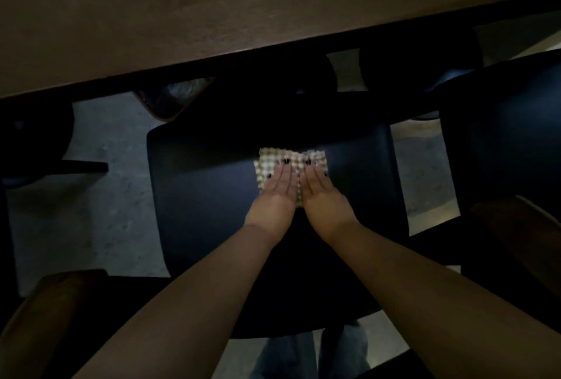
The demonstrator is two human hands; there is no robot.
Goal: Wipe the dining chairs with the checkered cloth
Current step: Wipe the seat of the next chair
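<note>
Lying under both hands (flat): checkered cloth (291,163).

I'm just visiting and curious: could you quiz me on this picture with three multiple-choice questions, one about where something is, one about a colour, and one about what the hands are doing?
1. Where does the checkered cloth lie?
A. On the table top
B. On the seat of the dark chair
C. On the floor

2. What colours is the cloth?
A. Red and black
B. Plain blue
C. Tan and cream checks

3. How are the left hand and right hand placed?
A. Both flat on the cloth, side by side, fingers straight
B. One holds the cloth up in the air
C. Both grip the table edge

Key: 1 B, the cloth is spread on the chair seat, nearer than the table edge. 2 C, its squares show tan and cream against the dark seat. 3 A, both hands press down on it with extended fingers.
</note>
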